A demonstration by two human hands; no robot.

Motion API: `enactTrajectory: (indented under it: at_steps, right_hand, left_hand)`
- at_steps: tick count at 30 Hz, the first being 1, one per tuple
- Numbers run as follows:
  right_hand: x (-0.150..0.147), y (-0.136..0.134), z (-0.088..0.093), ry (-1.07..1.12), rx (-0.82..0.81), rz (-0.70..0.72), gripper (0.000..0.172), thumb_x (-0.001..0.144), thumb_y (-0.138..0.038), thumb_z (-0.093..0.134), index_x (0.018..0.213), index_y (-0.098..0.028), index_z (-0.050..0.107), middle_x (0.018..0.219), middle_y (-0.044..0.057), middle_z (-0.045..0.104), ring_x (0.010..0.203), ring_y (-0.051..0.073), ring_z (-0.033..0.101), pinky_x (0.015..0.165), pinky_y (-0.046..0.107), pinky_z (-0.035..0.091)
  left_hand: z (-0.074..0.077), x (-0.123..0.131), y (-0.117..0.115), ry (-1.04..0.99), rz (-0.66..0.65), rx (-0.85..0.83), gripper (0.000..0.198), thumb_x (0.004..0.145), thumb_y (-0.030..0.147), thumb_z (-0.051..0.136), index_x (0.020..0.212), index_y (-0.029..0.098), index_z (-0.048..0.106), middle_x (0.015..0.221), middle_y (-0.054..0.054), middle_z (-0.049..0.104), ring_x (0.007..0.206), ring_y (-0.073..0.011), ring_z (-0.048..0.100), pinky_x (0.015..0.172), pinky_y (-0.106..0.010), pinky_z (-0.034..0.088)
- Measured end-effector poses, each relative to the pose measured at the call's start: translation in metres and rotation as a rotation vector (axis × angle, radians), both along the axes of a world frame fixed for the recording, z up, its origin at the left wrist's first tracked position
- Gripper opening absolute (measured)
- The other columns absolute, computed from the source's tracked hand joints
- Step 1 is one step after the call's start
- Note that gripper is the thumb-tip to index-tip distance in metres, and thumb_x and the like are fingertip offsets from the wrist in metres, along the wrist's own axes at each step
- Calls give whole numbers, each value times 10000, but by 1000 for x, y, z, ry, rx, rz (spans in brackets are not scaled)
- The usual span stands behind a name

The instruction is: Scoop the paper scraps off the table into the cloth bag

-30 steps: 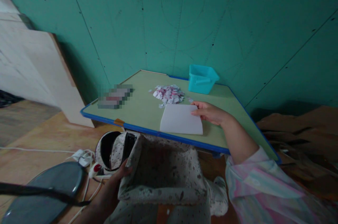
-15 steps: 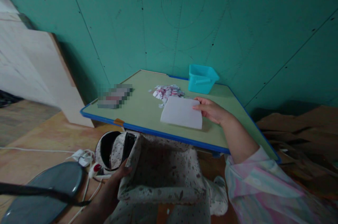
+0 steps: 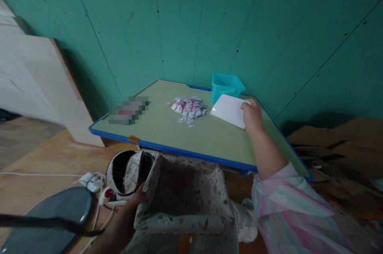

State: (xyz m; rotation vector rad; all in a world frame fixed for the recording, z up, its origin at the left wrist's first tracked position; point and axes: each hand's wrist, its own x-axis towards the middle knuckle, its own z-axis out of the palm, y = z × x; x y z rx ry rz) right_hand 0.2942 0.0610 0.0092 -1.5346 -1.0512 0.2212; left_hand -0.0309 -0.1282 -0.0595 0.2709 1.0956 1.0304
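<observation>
My right hand [image 3: 253, 114] is closed on the right edge of a thin, glossy white sheet [image 3: 230, 110] with rounded corners, tilted over the right part of the table [image 3: 167, 138]. To the left of the sheet lies a pile of small white and pink paper scraps [image 3: 190, 107]. Behind it stands a turquoise plastic bin [image 3: 227, 82], partly covered by the sheet. Below the table's front edge, my left hand [image 3: 136, 206] grips the left rim of a speckled cloth-covered box [image 3: 182, 223]. That box is open at the top; my left fingers are mostly hidden.
A pixelated flat object [image 3: 129, 110] lies on the table's left. On the floor are a speckled round-bodied object [image 3: 131, 170], a power strip with cables [image 3: 106, 196] and a grey stool seat [image 3: 54, 214]. Pale boards [image 3: 48, 82] lean at left; brown cardboard [image 3: 332, 142] is stacked at right.
My right hand has moved the white sheet away from the scrap pile, right and toward the bin, and tilted it. The pile is now fully in view. My left hand stays on the box.
</observation>
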Motion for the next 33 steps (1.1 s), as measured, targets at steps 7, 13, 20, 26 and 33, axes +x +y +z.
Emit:
enactTrajectory:
  at_steps: [7, 13, 20, 26, 33]
  right_hand:
    - [-2, 2, -6, -75, -35, 34, 214, 605, -280, 449, 795, -211, 516, 736, 7, 541, 696, 174, 481, 608, 274, 346]
    - [-7, 3, -8, 28, -131, 225, 218, 571, -289, 442, 750, -199, 528, 614, -24, 492, 591, 143, 457, 515, 241, 317]
    - [-12, 1, -8, 76, -154, 285, 214, 549, -280, 454, 739, -202, 514, 592, -32, 491, 553, 134, 441, 499, 239, 307]
    - [-17, -3, -5, 172, -171, 396, 195, 551, -273, 463, 729, -204, 504, 566, -43, 471, 526, 123, 431, 472, 235, 287]
    - [-20, -2, -8, 152, -245, 480, 237, 549, -260, 475, 775, -197, 513, 581, -33, 493, 529, 124, 441, 479, 235, 301]
  left_hand:
    - [0, -2, 0, 10, -8, -5, 305, 721, 80, 492, 993, 161, 603, 530, -12, 708, 641, -243, 679, 502, -287, 529]
    - [-3, -7, 0, 64, -72, 26, 298, 723, 116, 518, 998, 169, 619, 589, -15, 732, 647, -245, 681, 619, -318, 537]
    - [-9, -6, 2, 2, -67, -29, 432, 711, 142, 525, 1140, 189, 536, 733, -40, 748, 676, -266, 680, 659, -361, 528]
    - [-12, -6, 2, -86, -38, -60, 513, 697, 133, 517, 1205, 193, 473, 824, -48, 742, 756, -277, 669, 714, -371, 508]
    - [-7, -5, 0, -56, -35, -42, 467, 693, 132, 537, 1158, 169, 526, 822, -70, 743, 759, -291, 666, 712, -382, 510]
